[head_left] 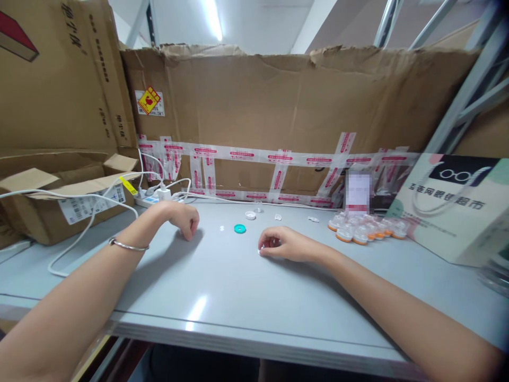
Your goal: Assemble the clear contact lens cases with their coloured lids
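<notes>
My left hand (pixel 185 218) hangs just above the table at left of centre, fingers curled downward and closed. Whatever they may hold is hidden. A metal bangle (pixel 129 246) circles that wrist. My right hand (pixel 281 244) rests low over the table with thumb and fingers pinched around a small white piece (pixel 260 252), mostly covered by the fingertips. Between the hands lie a teal ring-shaped disc (pixel 239 228) and a tiny clear-white bit (pixel 221 228). Behind them sit a white round cap (pixel 250 215), a clear round part (pixel 258 210) and a small white part (pixel 278 217).
Another small white piece (pixel 313 219) lies farther right. Clear round cases with orange bases (pixel 368 228) cluster by a paper bag (pixel 449 212). At left stand an open cardboard box (pixel 47 212), a power strip (pixel 149 199) and white cables (pixel 93 212). Tall cardboard (pixel 254 106) walls the back.
</notes>
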{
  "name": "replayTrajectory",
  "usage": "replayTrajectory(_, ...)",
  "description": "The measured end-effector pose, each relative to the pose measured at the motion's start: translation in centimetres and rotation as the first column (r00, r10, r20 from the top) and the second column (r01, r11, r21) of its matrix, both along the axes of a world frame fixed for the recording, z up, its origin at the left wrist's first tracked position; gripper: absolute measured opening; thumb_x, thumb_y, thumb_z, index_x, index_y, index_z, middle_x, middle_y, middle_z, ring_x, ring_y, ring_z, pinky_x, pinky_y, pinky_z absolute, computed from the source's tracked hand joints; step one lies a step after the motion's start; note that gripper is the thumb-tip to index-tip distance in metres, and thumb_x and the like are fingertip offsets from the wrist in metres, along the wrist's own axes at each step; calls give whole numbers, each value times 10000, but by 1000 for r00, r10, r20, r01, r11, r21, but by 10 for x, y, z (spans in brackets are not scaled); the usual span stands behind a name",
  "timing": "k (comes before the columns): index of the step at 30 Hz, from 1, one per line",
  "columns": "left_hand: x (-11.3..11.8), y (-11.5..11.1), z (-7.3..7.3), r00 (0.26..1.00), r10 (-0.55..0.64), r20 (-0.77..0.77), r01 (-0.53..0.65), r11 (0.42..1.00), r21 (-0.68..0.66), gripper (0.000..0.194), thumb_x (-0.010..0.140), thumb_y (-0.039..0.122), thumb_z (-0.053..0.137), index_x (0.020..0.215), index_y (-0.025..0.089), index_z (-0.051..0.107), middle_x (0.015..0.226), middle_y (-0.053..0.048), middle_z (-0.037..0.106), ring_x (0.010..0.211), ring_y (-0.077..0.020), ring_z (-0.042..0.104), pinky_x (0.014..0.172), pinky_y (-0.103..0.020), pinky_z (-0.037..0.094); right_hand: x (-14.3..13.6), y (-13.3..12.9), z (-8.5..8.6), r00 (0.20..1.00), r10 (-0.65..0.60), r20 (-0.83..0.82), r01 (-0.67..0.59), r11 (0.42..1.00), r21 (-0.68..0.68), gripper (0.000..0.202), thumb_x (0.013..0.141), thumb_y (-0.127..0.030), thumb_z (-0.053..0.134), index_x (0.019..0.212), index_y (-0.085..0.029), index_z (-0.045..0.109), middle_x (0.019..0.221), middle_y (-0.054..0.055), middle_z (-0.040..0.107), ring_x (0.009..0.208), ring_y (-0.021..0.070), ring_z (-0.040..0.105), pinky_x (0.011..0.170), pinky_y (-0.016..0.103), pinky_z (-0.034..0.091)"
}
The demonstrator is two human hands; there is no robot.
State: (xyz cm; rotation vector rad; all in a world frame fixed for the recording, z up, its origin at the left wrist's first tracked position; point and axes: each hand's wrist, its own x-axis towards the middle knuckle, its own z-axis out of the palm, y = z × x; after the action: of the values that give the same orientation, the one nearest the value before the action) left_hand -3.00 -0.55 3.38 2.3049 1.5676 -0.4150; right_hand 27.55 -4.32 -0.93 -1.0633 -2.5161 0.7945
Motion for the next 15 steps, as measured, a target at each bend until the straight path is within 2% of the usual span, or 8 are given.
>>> replayTrajectory(4,0,2,-2,1000,-7,-5,7,1000,-7,179,544,243,627,695,164,682,722,-32,673,622,-145,551,525,-195,370,3,2,4,999,-23,-28,23,1000,-9,286,717,-426,590,846,-174,624,762,15,602,683,122,520,621,235,414)
replayTrajectory(7,-1,2,-2,1000,-8,-4,8,1000,-8,195,542,252,628,701,157,688,703,-40,672,610,-150,550,517,-204,368,6,7,7,986,-150,-70,156,984,82,257,758,-401,537,824,-170,627,776,23,620,707,134,536,654,250,413)
replayTrajectory(10,-1,2,-2,1000,-11,0,11,1000,-20,198,545,258,626,700,156,695,685,-44,671,611,-158,555,522,-212,373,5,16,6,957,-277,-87,290,932,216,223,785,-334,495,795,-154,626,757,34,623,680,139,533,639,260,403)
replayTrajectory(12,-1,1,-2,1000,-10,3,10,999,-31,197,554,258,618,703,156,698,678,-46,672,614,-159,560,529,-215,380,1,23,4,954,-287,-87,300,912,279,207,790,-294,485,791,-142,627,776,49,622,696,148,533,649,271,398)
replayTrajectory(15,-2,2,-2,1000,-10,7,10,999,-44,203,563,255,607,712,154,701,677,-50,676,613,-157,564,534,-213,389,-14,33,3,976,-206,-71,218,928,302,174,784,-257,503,791,-146,636,813,52,621,748,155,537,696,278,399)
